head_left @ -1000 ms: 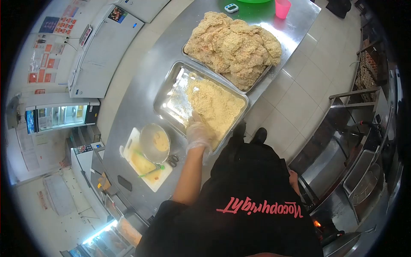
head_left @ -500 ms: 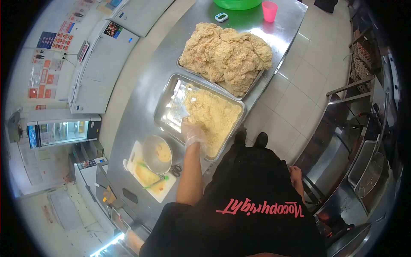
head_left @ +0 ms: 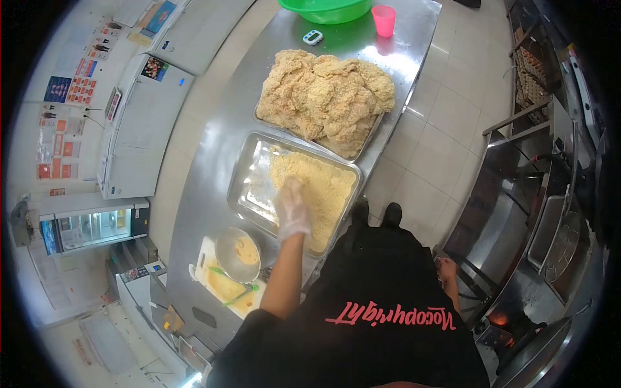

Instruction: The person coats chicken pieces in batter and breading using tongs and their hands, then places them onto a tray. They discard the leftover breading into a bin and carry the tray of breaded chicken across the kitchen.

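Note:
My left hand (head_left: 292, 204), in a clear plastic glove, reaches over the steel tray (head_left: 236, 204) of pale yellow crumbs (head_left: 323, 187). Its slightly blurred fingers are stretched forward onto the crumbs, and I see nothing held in them. Bare and low at the right side of my body is my right hand (head_left: 446, 268), its fingers curled; whatever they hold, if anything, is hidden. Behind the crumbs, a second tray bears a tall heap of crumb-coated pieces (head_left: 326, 97). A metal bowl (head_left: 237, 255) with some yellowish contents rests by a white cutting board (head_left: 209, 258).
At the table's far end are a green basin (head_left: 326, 10), a pink cup (head_left: 383, 21) and a small timer (head_left: 313, 37). A dark flat object (head_left: 204, 317) lies near the left edge. Metal racks and cooking equipment stand at the right.
My gloved left hand has shifted slightly within the crumb tray, its fingers further forward over the crumbs. The view has moved, so the table's contents appear lower and further left.

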Available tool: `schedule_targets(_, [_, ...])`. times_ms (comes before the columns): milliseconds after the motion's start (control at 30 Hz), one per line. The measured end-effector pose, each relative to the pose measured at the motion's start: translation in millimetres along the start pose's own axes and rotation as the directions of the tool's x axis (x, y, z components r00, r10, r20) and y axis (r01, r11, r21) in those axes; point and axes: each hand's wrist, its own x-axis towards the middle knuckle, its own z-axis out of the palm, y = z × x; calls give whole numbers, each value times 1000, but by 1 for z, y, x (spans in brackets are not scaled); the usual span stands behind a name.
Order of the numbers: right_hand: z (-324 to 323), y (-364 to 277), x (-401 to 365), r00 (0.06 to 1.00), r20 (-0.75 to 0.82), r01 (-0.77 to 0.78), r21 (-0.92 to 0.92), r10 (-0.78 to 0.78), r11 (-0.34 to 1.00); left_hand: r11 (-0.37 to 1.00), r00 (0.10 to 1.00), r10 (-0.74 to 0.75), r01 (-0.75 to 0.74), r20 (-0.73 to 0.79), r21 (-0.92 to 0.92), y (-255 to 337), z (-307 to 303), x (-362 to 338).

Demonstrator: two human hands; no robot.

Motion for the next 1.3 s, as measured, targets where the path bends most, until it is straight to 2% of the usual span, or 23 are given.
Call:
schedule_targets(67, [-3,4,1,997,40,-66,74,64,995,1000,995,-19,21,-95,19,-8,6,33])
schedule_targets(100, [-5,5,-2,997,34,-70,69,68,995,863,905,334,-182,-263,470,-31,21,60])
schedule_targets(133, [-7,5,-7,996,34,-83,56,82,995,504,697,679,-215,-230,837,-46,29,74])
schedule_targets(267, [-13,5,-33,993,-53,-92,152,101,984,689,905,404,-398,135,606,7,10,60])
schedule_targets(333, [-13,9,-46,993,-83,-73,86,80,994,725,803,335,-554,492,410,17,0,55])
schedule_targets(367, [-11,10,-52,994,-94,-49,25,51,998,728,802,329,-552,499,406,22,1,48])
schedule_targets(433, [-10,19,-57,995,-97,-29,-46,25,998,368,623,549,-779,558,508,27,6,32])
schedule_targets(567, [-1,20,-52,988,-60,116,-317,-142,941,252,548,589,-823,594,509,13,16,43])
schedule_targets(667, [7,17,-42,983,-43,171,-149,-179,974,294,477,627,-877,616,379,-5,16,60])
schedule_targets(733, [7,29,-10,969,-37,234,-187,-245,954,605,550,711,-796,439,17,-36,29,79])
schedule_targets(767, [7,33,0,951,-31,293,-228,-307,929,603,550,712,-798,437,21,-40,31,80])
schedule_targets(833, [12,8,-12,979,-34,195,-109,-200,975,793,720,598,-596,353,-127,-44,35,83])
schedule_targets(867, [15,-3,-17,996,-25,86,6,-86,996,791,720,600,-600,350,-122,-53,37,92])
schedule_targets(933, [13,-7,-10,997,-12,75,10,-75,997,864,714,465,-237,523,-444,-68,37,111])
schedule_targets(967, [13,-8,-6,998,-5,59,10,-59,998,864,715,466,-242,521,-441,-62,31,106])
schedule_targets(1033, [12,-21,-18,999,-9,36,-20,-36,999,778,892,202,105,404,-620,-39,9,81])
schedule_targets(1067, [12,-25,-22,1000,-17,12,-52,-12,999,779,896,198,102,398,-618,-33,0,70])
schedule_targets(1100, [12,-23,-18,1000,-8,13,-56,-14,998,903,889,418,-386,184,-188,-28,-8,60])
schedule_targets(1133, [12,-19,-14,1000,-11,7,-64,-7,998,659,735,669,-656,112,367,-28,-15,52])
schedule_targets(1167, [11,-14,-10,1000,-15,-2,-72,1,997,658,736,668,-653,110,374,-34,-14,44])
schedule_targets(1233, [11,-6,0,1000,6,2,-56,-2,998,421,674,737,-523,57,741,-51,-2,27])
schedule_targets(1267, [11,-3,2,1000,18,7,-38,-6,999,418,669,741,-525,56,741,-54,1,16])
schedule_targets(1300, [11,-3,1,1000,14,16,-26,-15,1000,533,779,621,-501,87,682,-56,3,6])
